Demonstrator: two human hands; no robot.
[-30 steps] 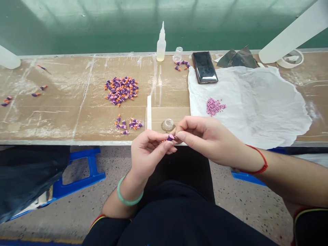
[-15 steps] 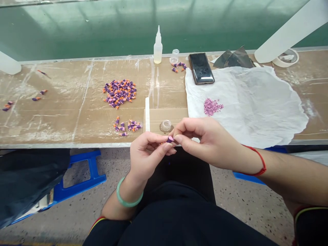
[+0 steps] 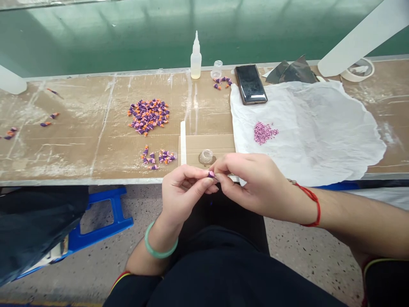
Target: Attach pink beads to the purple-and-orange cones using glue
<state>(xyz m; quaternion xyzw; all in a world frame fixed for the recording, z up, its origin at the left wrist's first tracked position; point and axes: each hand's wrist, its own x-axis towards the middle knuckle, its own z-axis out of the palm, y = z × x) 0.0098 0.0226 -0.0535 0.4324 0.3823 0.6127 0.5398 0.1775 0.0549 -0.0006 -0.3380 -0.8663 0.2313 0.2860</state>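
Observation:
My left hand and my right hand meet in front of the table's near edge, over my lap. Both pinch one small purple and pink piece between their fingertips. The fingers of both hands are closed round it. Just beyond the hands a small clear cap sits on a cardboard patch, beside a white stick. A small cluster of purple and orange pieces lies left of the stick, and a larger heap of the same pieces lies farther back.
A glue bottle, a clear cup and a dark phone stand along the far edge. A white sheet at the right carries a pile of pink beads. A tape roll sits far right. A blue stool stands below left.
My right hand has dropped a little and rolled knuckles-up, its fingers curling more tightly over the piece. My left hand has stayed in place.

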